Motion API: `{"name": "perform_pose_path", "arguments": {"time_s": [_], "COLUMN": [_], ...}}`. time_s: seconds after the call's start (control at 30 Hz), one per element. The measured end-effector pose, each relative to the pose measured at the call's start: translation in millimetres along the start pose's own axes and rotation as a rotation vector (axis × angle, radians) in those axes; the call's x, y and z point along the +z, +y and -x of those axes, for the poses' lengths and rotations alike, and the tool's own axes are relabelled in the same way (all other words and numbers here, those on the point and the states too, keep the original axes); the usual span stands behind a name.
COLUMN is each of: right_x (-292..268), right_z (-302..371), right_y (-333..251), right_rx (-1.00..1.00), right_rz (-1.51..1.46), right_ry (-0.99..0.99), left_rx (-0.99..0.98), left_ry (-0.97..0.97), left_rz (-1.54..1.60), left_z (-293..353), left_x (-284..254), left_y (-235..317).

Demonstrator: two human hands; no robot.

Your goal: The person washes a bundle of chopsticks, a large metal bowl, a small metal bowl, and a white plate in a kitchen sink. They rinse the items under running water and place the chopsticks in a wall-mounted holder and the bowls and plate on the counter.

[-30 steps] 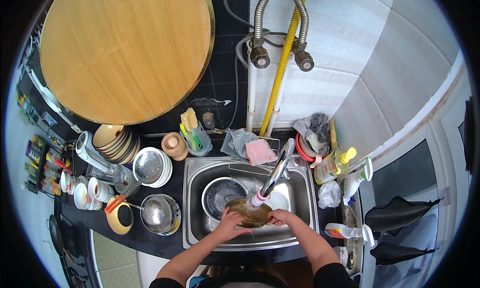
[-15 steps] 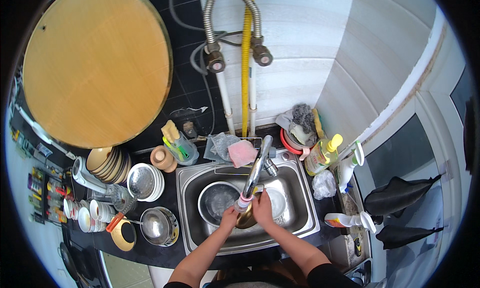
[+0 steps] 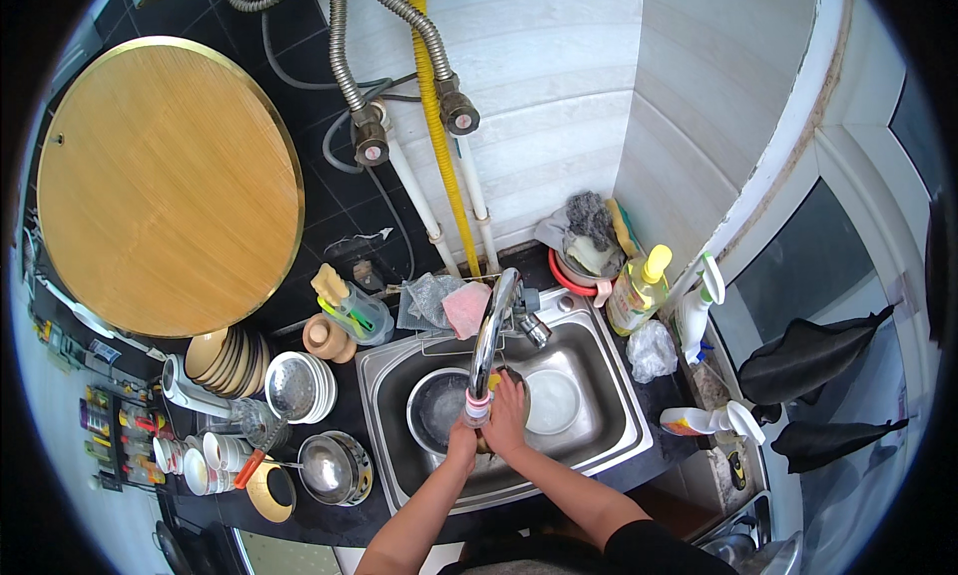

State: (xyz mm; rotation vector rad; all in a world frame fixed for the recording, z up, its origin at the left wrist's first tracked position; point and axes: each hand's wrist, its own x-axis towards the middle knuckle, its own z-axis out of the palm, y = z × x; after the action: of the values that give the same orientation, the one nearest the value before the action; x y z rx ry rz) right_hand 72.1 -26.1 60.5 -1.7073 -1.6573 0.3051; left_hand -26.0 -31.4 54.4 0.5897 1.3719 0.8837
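Both my hands are over the steel sink (image 3: pixel 629 415), under the chrome faucet (image 3: pixel 494 325). A brownish bowl (image 3: pixel 516 377) is between them, mostly hidden by my fingers and the faucet. My left hand (image 3: pixel 463 443) grips its near left side, close to the pink-ringed faucet nozzle (image 3: pixel 478 405). My right hand (image 3: pixel 505 415) lies over the bowl with bent fingers, and a bit of yellow, perhaps a sponge, shows at its fingertips. In the sink, a large metal basin (image 3: pixel 423 415) stands to the left and a white bowl (image 3: pixel 552 402) to the right.
Stacked bowls (image 3: pixel 230 360), white plates (image 3: pixel 324 387) and a pot with a metal ladle (image 3: pixel 327 470) crowd the left counter. Behind the sink hang grey and pink cloths (image 3: pixel 466 308). A yellow-capped bottle (image 3: pixel 639 290) and spray bottles (image 3: pixel 696 310) line the right side.
The whole view has shifted and tilted. My right hand has moved up and inward over the bowl, closer to the faucet. My left hand stays beside the nozzle.
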Motion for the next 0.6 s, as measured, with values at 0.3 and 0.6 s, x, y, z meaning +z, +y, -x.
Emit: {"name": "perform_pose_path", "arguments": {"time_s": [0.3, 0.6], "right_x": [23, 30], "right_z": [5, 55], "right_y": [78, 134], "right_rx": [0.587, 1.302], "right_rz": [-0.488, -1.285], "right_ry": [0.092, -0.167], "left_rx": [-0.026, -0.155], "left_ry": [-0.056, -0.258], "left_rz": [0.237, 0.568], "left_z": [2, -14], "left_x": [-3, 13], "left_y": [7, 10]}}
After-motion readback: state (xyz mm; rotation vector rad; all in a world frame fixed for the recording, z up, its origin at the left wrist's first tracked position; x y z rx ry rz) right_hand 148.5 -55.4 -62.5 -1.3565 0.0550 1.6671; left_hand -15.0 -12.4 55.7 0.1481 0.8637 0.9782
